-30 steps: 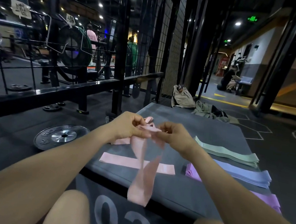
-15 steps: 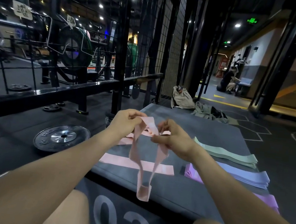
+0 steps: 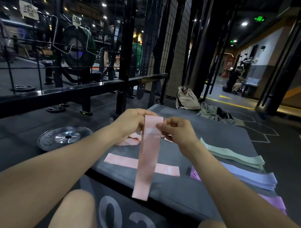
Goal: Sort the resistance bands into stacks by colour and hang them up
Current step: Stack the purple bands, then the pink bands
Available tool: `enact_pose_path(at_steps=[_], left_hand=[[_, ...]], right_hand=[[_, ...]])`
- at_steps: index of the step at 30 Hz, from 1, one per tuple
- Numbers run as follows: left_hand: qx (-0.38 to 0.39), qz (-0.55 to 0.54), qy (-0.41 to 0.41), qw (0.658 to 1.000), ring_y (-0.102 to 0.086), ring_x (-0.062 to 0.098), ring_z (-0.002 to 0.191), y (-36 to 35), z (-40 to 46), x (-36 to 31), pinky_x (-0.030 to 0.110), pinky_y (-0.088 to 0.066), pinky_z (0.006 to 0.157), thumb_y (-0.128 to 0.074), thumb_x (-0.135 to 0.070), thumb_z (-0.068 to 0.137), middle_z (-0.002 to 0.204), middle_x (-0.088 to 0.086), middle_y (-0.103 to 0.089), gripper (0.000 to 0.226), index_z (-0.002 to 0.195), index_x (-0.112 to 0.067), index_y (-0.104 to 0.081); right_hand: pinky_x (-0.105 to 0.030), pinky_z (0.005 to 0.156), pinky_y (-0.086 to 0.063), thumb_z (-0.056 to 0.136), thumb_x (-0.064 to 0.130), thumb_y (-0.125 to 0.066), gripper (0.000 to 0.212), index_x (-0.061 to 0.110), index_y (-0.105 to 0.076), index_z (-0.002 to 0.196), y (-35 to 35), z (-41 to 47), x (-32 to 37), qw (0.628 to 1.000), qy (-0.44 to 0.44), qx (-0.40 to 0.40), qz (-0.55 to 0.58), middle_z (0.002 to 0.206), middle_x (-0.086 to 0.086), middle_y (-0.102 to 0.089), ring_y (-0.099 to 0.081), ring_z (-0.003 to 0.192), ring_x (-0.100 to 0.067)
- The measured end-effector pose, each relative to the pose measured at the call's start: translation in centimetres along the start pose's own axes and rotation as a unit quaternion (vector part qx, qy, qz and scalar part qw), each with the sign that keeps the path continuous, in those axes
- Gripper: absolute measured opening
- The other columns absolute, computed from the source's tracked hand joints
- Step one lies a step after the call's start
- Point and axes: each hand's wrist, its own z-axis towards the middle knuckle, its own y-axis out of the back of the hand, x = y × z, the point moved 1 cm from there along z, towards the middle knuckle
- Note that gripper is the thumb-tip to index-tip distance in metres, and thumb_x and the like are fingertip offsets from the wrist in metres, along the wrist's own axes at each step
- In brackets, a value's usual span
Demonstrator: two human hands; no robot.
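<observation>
Resistance bands are lying sorted across the grey box (image 3: 183,192) under both hands, which is serving as the only holder here: a green stack (image 3: 236,156) just right of the right hand, a blue stack (image 3: 252,177) nearer the body beyond the right forearm, a purple stack (image 3: 275,204) closest in on that side, and one flat pink band (image 3: 120,161) lying below the hands. A crumpled pink band (image 3: 129,141) is sitting under the left wrist. The held pink band (image 3: 146,157) is now hanging straight and flat, where half a second ago it was dangling as an open, twisted loop. So it is looking ready to be laid on the flat pink one, I'd judge; nothing is hanging up yet. The left hand (image 3: 133,123) is pinching its top edge with curled fingers, and the right hand (image 3: 177,131) is pinching the other side of that edge.
</observation>
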Motion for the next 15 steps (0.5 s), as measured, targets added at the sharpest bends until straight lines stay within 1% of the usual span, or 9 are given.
enact_pose_path(at_steps=[2,4,5,6,8,11,13,15], left_hand=[[-0.004,-0.042,0.018,0.999,-0.059,0.021,0.083,0.1,-0.4,-0.3,0.03,-0.048,0.081,-0.035,0.0,0.088,0.089,0.011,-0.065,0.034,0.089,-0.01,-0.068],[-0.007,-0.036,0.02,0.999,-0.058,0.019,0.081,-0.1,-0.7,-0.4,0.029,-0.048,0.08,-0.043,-0.017,0.094,0.087,0.008,-0.064,0.025,0.088,-0.01,-0.067],[-0.01,0.003,0.003,1.0,-0.057,0.02,0.08,-0.1,-0.6,-0.2,0.031,-0.048,0.08,-0.05,-0.023,0.094,0.085,0.008,-0.063,0.021,0.088,-0.011,-0.067],[-0.015,0.053,-0.021,0.998,-0.056,0.02,0.081,-0.2,-0.4,0.1,0.034,-0.049,0.079,-0.055,-0.024,0.093,0.084,0.007,-0.063,0.017,0.089,-0.012,-0.067],[-0.04,0.12,-0.054,0.991,-0.057,0.018,0.08,-0.4,-0.1,0.5,0.035,-0.052,0.077,-0.059,-0.019,0.091,0.081,0.005,-0.064,0.012,0.093,-0.011,-0.068],[-0.072,0.13,-0.064,0.987,-0.058,0.017,0.076,-0.7,0.1,1.0,0.036,-0.052,0.076,-0.06,-0.017,0.09,0.078,0.003,-0.065,0.012,0.094,-0.01,-0.07],[-0.07,0.12,-0.062,0.988,-0.058,0.016,0.074,-0.9,0.1,1.2,0.034,-0.05,0.075,-0.06,-0.019,0.09,0.077,0.002,-0.066,0.014,0.092,-0.01,-0.071],[-0.068,0.095,-0.059,0.991,-0.058,0.014,0.072,-1.1,0.1,1.2,0.031,-0.051,0.073,-0.059,-0.018,0.091,0.078,0.002,-0.066,0.015,0.091,-0.009,-0.07]], right_hand=[[-0.017,0.047,-0.039,0.079,0.001,-0.071,0.023,0.01,-0.054,0.064,-0.1,0.1,-0.2,1.0,-0.002,-0.012,0.0,0.051,0.003,-0.055,-0.048,0.047,-0.008],[-0.015,0.045,-0.04,0.078,0.001,-0.071,0.023,0.009,-0.055,0.065,-0.1,0.1,-0.2,1.0,-0.002,-0.014,-0.009,0.048,0.006,-0.054,-0.047,0.044,-0.005],[-0.015,0.045,-0.039,0.078,0.001,-0.072,0.023,0.009,-0.055,0.065,-0.2,0.1,-0.2,1.0,0.003,-0.013,-0.017,0.049,0.005,-0.053,-0.046,0.044,-0.005],[-0.016,0.046,-0.038,0.078,0.001,-0.072,0.024,0.009,-0.055,0.064,-0.2,0.2,-0.2,0.999,0.01,-0.013,-0.03,0.05,0.004,-0.052,-0.044,0.044,-0.006],[-0.019,0.048,-0.035,0.077,0.003,-0.073,0.027,0.011,-0.053,0.061,-0.1,0.2,-0.3,0.998,0.021,-0.022,-0.057,0.051,0.003,-0.048,-0.04,0.047,-0.008],[-0.025,0.056,-0.036,0.077,0.005,-0.073,0.02,0.009,-0.056,0.067,0.0,0.2,-0.7,0.997,0.023,-0.028,-0.073,0.058,0.001,-0.049,-0.04,0.055,-0.012],[-0.028,0.066,-0.043,0.079,0.004,-0.072,0.014,0.009,-0.059,0.077,0.0,0.2,-1.0,0.998,0.014,-0.014,-0.057,0.068,-0.002,-0.056,-0.049,0.063,-0.014],[-0.031,0.077,-0.049,0.079,0.001,-0.071,0.015,0.008,-0.061,0.088,-0.3,0.1,-1.4,0.999,-0.002,0.027,-0.039,0.081,-0.007,-0.064,-0.059,0.074,-0.017]])
